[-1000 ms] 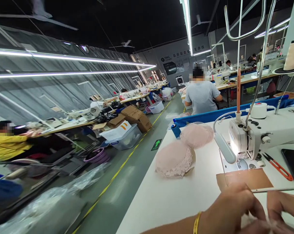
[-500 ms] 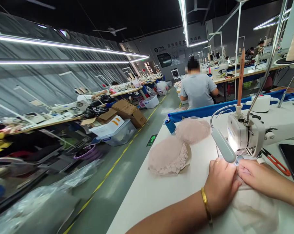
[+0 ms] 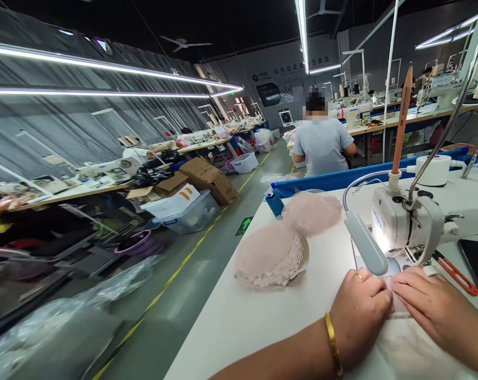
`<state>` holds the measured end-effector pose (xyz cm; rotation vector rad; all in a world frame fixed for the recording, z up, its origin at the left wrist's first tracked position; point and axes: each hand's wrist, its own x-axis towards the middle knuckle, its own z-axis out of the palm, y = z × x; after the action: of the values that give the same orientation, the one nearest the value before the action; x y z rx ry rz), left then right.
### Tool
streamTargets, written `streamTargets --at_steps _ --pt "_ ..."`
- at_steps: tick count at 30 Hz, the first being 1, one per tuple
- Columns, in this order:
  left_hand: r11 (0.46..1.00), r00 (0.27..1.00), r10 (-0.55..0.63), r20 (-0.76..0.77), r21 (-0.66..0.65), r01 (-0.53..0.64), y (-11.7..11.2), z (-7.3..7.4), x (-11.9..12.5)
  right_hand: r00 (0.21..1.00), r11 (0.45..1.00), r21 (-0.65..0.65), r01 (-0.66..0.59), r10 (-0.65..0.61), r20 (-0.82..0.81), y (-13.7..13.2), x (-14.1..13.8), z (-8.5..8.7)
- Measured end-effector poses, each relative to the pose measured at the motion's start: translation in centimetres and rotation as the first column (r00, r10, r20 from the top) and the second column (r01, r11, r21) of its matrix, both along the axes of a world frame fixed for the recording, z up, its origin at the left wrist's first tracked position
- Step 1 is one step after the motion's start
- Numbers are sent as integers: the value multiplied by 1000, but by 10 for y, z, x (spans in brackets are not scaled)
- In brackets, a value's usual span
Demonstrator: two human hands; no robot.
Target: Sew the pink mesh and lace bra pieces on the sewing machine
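Close in front of the sewing machine [image 3: 397,216], my left hand [image 3: 361,309] and my right hand [image 3: 432,303] pinch a piece of pale, thin fabric [image 3: 401,338]. The fingertips of both hands almost meet, and the cloth hangs down between my wrists toward me. A grey lamp arm [image 3: 366,244] reaches over the needle area just beyond my fingers. The needle itself is hidden. To the left on the white table lie two beige-pink lace-edged cups [image 3: 266,256], one partly behind the other.
A blue thread spool [image 3: 274,203] stands at the table's far left corner. Orange-handled thread snips [image 3: 456,272] and a black phone [image 3: 476,269] lie right of the machine. A pencil [image 3: 403,119] stands upright on its head. Ahead, a person in grey [image 3: 322,145] sits with their back turned.
Both hands have drawn slightly back from the needle area toward me, with the fabric still between the fingers. The camera view has shifted a little.
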<state>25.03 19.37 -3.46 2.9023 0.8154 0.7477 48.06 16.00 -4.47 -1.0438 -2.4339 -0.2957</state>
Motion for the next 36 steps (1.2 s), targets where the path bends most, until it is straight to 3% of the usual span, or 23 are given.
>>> streamTargets --at_steps 13,19,25,30,36 --pt "987 987 147 -64 78 -142 -6 -5 12 982 979 -160 130 -150 -115 18 16 -32" --pt "980 979 187 -78 80 -181 -5 -4 17 978 983 -133 127 -147 -150 21 19 -38" --pt "979 977 195 -82 76 -189 -6 0 18 961 969 -171 180 -211 -179 23 14 -31" --pt "980 978 198 -66 15 -198 -5 1 17 955 973 -171 152 -189 -227 18 14 -20" --pt "982 990 140 -8 -127 -140 3 -1 7 987 953 -298 -50 1 -162 -9 18 -4"
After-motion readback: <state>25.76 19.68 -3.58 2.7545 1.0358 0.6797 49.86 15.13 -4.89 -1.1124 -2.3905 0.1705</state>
